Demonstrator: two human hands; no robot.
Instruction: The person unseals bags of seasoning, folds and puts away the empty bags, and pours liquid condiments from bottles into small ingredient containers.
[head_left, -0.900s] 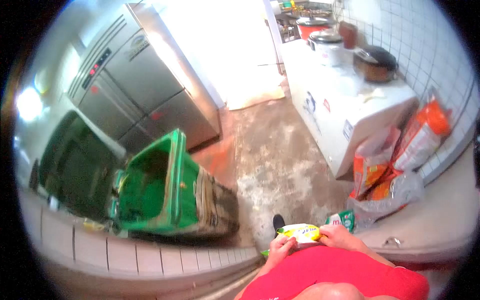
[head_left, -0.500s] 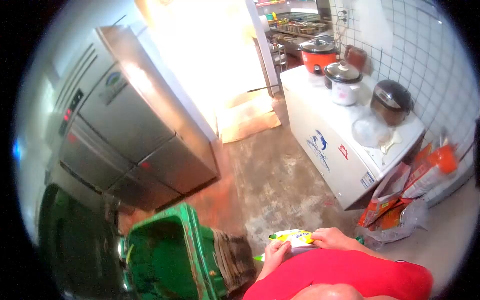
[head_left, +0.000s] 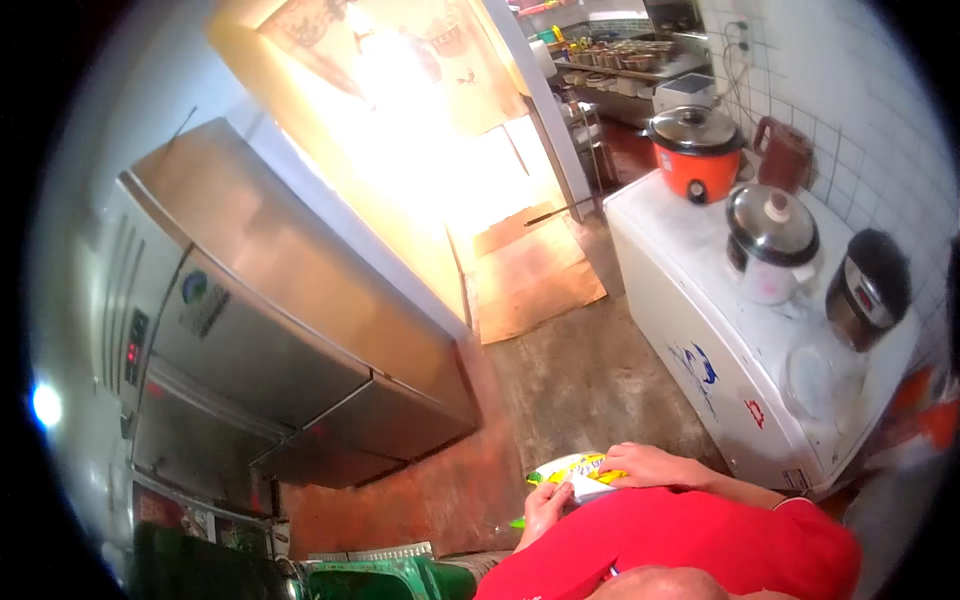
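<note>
A yellow, white and green packet (head_left: 588, 478) is held in front of the red shirt (head_left: 680, 545), low in the view. My left hand (head_left: 545, 508) grips its near left part, fingers closed. At its right end my right hand (head_left: 640, 466) has its fingers closed on the edge. Part of the packet is hidden behind the hands and the shirt.
Steel refrigerator (head_left: 270, 340) at left; green bin (head_left: 390, 580) at the lower left. White chest freezer (head_left: 725, 345) on the right bears an orange cooker (head_left: 697, 160), a white cooker (head_left: 770, 245) and a dark one (head_left: 868, 290). Cardboard (head_left: 540, 285) lies by the bright doorway.
The view has tilted up and moved forward: the green bin has dropped toward the bottom edge and the freezer looks nearer. Both hands still hold the packet.
</note>
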